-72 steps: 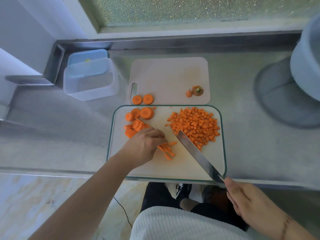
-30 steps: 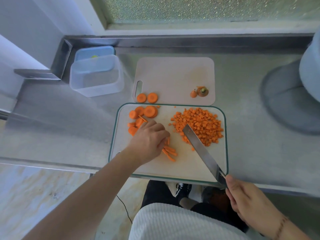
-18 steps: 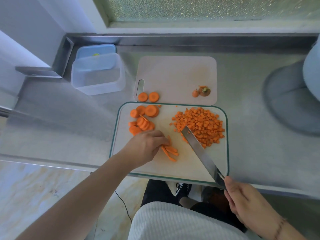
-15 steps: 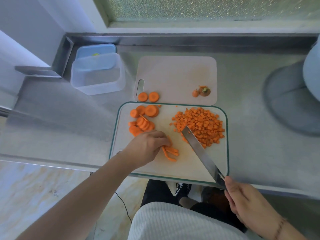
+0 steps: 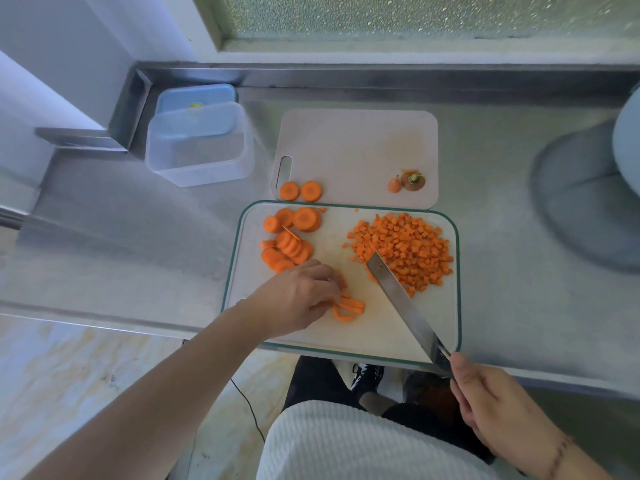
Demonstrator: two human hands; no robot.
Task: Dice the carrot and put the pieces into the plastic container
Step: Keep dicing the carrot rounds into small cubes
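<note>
few carrot strips (image 5: 348, 306) now bunched under pinching left grip (image 5: 298, 299); right grip (image 5: 491, 403) still around knife (image 5: 401, 303)

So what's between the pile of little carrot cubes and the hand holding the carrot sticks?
In the head view, the knife blade and bare cutting board.

Orange carrot dice (image 5: 403, 249), green-rimmed white cutting board (image 5: 458, 271), clear container (image 5: 199, 143), blue lid (image 5: 194, 98)

No readable text, label, brand, number or sign shows on anything here.
</note>
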